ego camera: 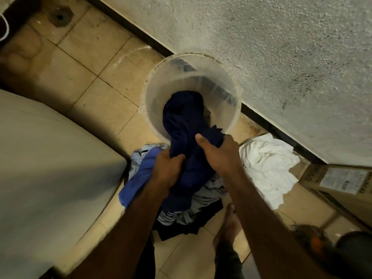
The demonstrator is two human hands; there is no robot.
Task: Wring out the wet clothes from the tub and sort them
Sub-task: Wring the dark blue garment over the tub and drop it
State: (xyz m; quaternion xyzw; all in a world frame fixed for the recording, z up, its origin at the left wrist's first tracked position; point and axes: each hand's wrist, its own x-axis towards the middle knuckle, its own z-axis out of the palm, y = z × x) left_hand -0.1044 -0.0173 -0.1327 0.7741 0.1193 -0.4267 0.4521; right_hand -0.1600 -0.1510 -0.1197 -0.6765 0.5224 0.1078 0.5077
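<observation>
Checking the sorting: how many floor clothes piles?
2: a mixed blue, grey, dark clothes pile before the translucent plastic tub; a white cloth pile by the wall. Others may be hidden.

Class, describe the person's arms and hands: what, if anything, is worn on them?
The left hand and right hand wear no gloves, and no ring, watch or bracelet shows. No sleeves show either: both arms are bare up to the frame's edge.

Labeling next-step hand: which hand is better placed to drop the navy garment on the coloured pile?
Probably left. The left hand grips the navy garment right over the coloured pile; the right hand grips it nearer the bucket and the white pile.
</observation>
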